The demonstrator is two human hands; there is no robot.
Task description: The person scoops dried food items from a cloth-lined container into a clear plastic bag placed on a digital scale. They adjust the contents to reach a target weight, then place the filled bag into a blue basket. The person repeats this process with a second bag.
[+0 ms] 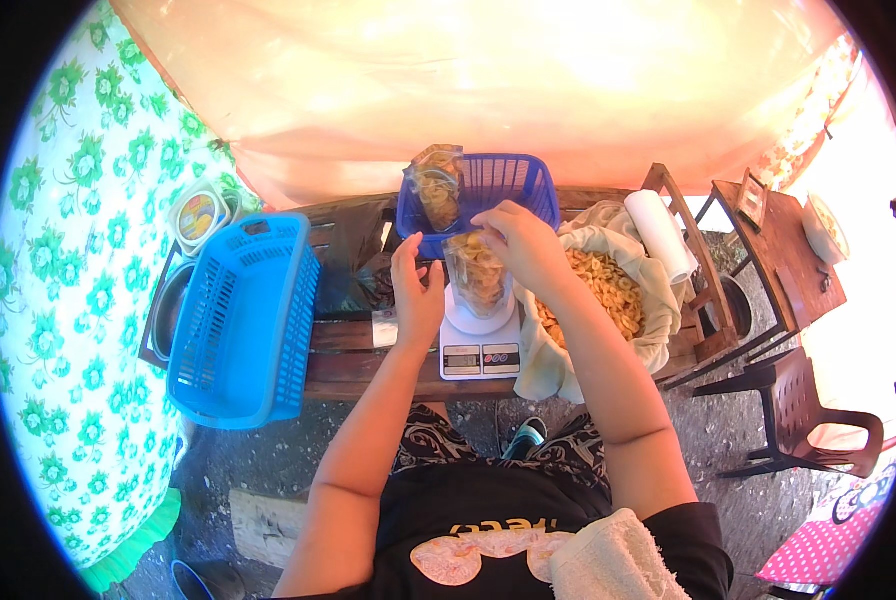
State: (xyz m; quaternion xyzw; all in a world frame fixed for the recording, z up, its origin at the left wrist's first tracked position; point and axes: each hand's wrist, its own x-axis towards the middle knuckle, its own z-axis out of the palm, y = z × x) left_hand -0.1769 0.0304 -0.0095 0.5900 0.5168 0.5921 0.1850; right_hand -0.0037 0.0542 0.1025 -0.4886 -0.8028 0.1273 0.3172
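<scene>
A clear pouch (478, 275) partly filled with yellow chips stands upright on a white digital kitchen scale (480, 345). My right hand (523, 245) is over the pouch's mouth with its fingers curled together; what they grip is hidden. Left of the pouch, my left hand (420, 300) is raised with its fingers apart, holding nothing. Right of the scale, a cloth-lined container (660, 345) holds a heap of loose yellow chips (608, 290). Behind the scale, another filled pouch (438, 195) leans in a dark blue plastic basket (513, 175).
A light blue basket (238, 320) sits at the table's left end, beside a round tub (200, 215). A white roll (660, 235) lies by the chips. Farther right are a wooden side table (793, 270) and a brown plastic chair (803, 415). A dark plastic bag (353, 260) lies left of the scale.
</scene>
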